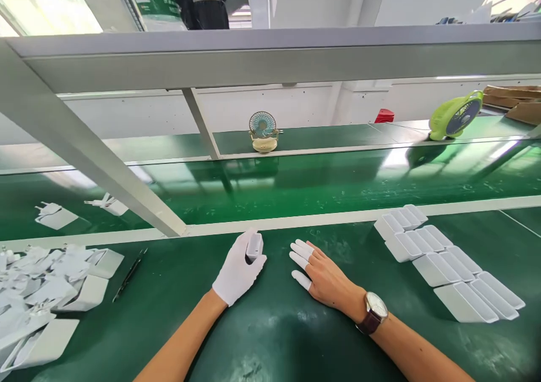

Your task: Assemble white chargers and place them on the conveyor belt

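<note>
Overhead and beyond the white adapter (pixel 254 245), a grey frame beam (pixel 270 55) spanning the whole width, with a slanted strut (pixel 84 151) dropping to the left of the adapter. Just behind the adapter, a green conveyor belt (pixel 316 185); under and around the adapter, the green bench mat (pixel 270 337). Well to the right of the adapter, rows of white rectangular blocks (pixel 448 263) side by side on the mat. Well to its left, a heap of white parts (pixel 38 292). Far behind and to the right, a lime fan (pixel 456 114); straight behind, a small teal fan (pixel 262 131). Adapter itself gripped in the gloved left hand (pixel 237 272), fingers curled round it, held upright near the mat's far edge. Just right of the adapter, the ungloved right hand (pixel 323 275) lying flat, fingers stretched out, holding nothing, white cots on the fingertips (pixel 302 249). On that wrist, a wristwatch (pixel 374 310). Left of the adapter, short of the heap, a black pen (pixel 129 275).
</note>
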`<state>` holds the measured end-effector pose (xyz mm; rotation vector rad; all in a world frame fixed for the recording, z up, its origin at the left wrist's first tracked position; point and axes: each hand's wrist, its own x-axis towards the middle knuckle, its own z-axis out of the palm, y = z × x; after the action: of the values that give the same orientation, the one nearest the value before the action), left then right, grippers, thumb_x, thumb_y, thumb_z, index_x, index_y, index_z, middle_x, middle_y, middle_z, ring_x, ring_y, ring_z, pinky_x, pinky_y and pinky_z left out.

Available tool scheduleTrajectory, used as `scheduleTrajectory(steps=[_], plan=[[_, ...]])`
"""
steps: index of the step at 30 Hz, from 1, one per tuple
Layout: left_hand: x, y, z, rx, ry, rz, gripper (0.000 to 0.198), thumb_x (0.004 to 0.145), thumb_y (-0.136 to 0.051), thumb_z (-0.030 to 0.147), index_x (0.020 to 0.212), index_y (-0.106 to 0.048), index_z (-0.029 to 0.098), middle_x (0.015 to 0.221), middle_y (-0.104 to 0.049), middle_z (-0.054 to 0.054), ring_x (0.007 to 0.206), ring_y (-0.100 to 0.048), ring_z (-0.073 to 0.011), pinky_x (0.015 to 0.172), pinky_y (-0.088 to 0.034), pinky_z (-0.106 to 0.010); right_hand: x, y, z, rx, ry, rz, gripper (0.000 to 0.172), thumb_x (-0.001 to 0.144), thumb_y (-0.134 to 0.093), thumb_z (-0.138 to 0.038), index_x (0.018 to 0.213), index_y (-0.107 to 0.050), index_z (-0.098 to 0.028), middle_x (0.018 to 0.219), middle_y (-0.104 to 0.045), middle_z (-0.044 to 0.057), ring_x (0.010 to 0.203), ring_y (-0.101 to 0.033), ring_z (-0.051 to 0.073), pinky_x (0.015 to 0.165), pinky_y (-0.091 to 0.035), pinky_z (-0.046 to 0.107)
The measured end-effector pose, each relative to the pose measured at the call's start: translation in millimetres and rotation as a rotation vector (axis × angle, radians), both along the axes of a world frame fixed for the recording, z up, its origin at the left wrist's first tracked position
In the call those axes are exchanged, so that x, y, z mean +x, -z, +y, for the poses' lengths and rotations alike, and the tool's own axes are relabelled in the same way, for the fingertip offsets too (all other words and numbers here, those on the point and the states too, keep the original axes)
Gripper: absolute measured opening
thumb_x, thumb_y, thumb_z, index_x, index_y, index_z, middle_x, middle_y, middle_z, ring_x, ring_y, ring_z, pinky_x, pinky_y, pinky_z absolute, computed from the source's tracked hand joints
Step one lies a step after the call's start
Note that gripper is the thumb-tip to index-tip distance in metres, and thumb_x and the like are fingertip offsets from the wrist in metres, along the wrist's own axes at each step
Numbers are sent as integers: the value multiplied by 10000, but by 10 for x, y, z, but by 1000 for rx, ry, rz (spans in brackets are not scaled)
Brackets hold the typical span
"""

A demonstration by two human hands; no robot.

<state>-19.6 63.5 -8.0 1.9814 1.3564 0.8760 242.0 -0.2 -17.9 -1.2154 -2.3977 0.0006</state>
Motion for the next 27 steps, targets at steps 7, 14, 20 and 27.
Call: scheduleTrajectory(steps=[7, 14, 20, 27], plan=[[-7, -20, -15, 132, -78, 81, 578, 879, -650, 321, 1419, -453, 260, 1437, -508, -135, 1323, -499, -352, 1094, -424, -536, -16, -4, -10, 10, 7, 3, 380, 1016, -496, -252, 1354, -573, -98, 1397, -588, 199, 1392, -474, 331, 1174, -392, 562], [-20, -159, -135, 663, -110, 133, 213, 915, -586, 228, 1128, -579, 227, 1062, -666, -97, 1019, -620, -276, 901, -498, -442, -11, 47, -15, 21, 21, 18, 374, 1021, -501, -274, 1350, -582, -116, 1402, -593, 171, 1412, -451, 300, 1199, -362, 530], [36, -319, -316, 765, 239, 101, 218, 887, -525, 85, 1035, -604, 225, 895, -695, -51, 850, -646, -216, 797, -489, -371, -12, 78, -20, 45, 31, -23, 384, 1035, -470, -307, 1342, -583, -105, 1396, -597, 163, 1402, -457, 309, 1201, -355, 518], [229, -592, -679, 746, 310, -55, 218, 845, -553, 21, 738, -544, 212, 650, -551, -10, 611, -506, -160, 587, -400, -307, -12, 73, -9, 43, 24, -26, 379, 1036, -470, -327, 1329, -591, -120, 1375, -607, 157, 1405, -448, 300, 1198, -350, 504]])
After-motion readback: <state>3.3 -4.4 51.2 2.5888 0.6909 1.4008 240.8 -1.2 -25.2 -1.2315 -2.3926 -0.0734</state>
